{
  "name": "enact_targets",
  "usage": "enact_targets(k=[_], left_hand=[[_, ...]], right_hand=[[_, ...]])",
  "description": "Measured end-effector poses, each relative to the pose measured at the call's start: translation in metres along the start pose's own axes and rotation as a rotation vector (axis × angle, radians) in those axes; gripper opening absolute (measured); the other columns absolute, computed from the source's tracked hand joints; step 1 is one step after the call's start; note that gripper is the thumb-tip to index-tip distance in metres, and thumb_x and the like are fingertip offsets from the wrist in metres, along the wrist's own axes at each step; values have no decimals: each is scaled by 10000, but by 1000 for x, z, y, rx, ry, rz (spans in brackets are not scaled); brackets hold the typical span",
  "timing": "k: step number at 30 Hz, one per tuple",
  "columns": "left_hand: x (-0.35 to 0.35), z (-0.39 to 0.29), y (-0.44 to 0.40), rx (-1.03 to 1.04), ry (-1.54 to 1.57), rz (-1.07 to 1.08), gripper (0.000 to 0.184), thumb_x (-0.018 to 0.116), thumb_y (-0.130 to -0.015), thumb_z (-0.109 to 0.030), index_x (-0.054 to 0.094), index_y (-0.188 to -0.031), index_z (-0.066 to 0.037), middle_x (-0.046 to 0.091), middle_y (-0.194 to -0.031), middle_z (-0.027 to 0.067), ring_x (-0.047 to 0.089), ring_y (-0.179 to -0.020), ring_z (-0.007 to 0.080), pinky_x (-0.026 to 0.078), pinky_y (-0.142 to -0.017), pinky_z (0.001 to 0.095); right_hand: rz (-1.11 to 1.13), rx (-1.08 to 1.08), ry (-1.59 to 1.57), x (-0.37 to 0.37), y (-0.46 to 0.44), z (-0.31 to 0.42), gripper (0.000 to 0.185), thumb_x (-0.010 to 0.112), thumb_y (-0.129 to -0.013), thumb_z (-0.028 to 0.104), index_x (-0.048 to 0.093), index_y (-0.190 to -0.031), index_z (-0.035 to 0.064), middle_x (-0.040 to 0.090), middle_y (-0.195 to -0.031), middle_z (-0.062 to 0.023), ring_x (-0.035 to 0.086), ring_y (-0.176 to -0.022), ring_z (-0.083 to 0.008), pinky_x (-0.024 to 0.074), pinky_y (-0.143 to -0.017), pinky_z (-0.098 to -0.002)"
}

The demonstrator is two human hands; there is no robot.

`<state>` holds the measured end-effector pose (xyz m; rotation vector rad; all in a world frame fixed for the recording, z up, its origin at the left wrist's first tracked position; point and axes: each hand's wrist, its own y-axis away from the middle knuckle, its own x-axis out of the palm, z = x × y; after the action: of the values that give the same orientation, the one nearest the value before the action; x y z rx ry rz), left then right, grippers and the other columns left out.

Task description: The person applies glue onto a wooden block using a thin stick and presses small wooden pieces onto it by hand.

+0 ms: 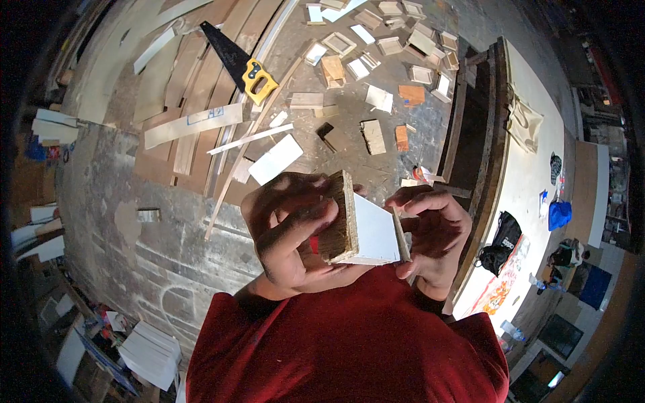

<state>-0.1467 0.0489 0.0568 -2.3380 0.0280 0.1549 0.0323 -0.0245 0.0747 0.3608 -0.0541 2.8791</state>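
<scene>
Close in front of my chest I hold a small wooden piece (377,230) with a white face and rough board ends. My left hand (289,228) wraps round its thick brown end board, thumb pressed against the outside. At the other end, my right hand (433,232) grips the thinner end board, its fingers partly in shadow. Both hands are closed on the same piece. Beyond them on the floor lie a white board offcut (276,159) and a square wooden block (371,137).
A handsaw (261,81) with a yellow handle rests on long planks at the upper left. Several small wooden boxes (422,41) are scattered at the top. On the right, a long table (537,87) carries a cloth bag (524,125), a black bag (500,245) and a blue item (559,215).
</scene>
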Motion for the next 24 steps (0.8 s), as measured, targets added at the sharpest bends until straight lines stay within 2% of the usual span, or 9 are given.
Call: enact_targets(k=[12,24], left_hand=[[4,0,5,22,-8,-8,739,955,-592,-228,585,-1220,-99,470,-1260,147,527,-1206,281,497,-967,419],[3,5,11,26,27,31,763,959,-594,-272,594,-1236,-83,366,-1348,182,611,-1119,333,562,-882,406]], right_hand=[[-9,10,-6,-2,2,1,732,999,-520,234,620,-1069,-66,678,-1117,-199,665,-1051,-240,531,-923,-355],[27,6,-1,-4,3,3,735,999,-512,195,614,-1081,-69,675,-1129,-195,663,-1069,-243,524,-948,-362]])
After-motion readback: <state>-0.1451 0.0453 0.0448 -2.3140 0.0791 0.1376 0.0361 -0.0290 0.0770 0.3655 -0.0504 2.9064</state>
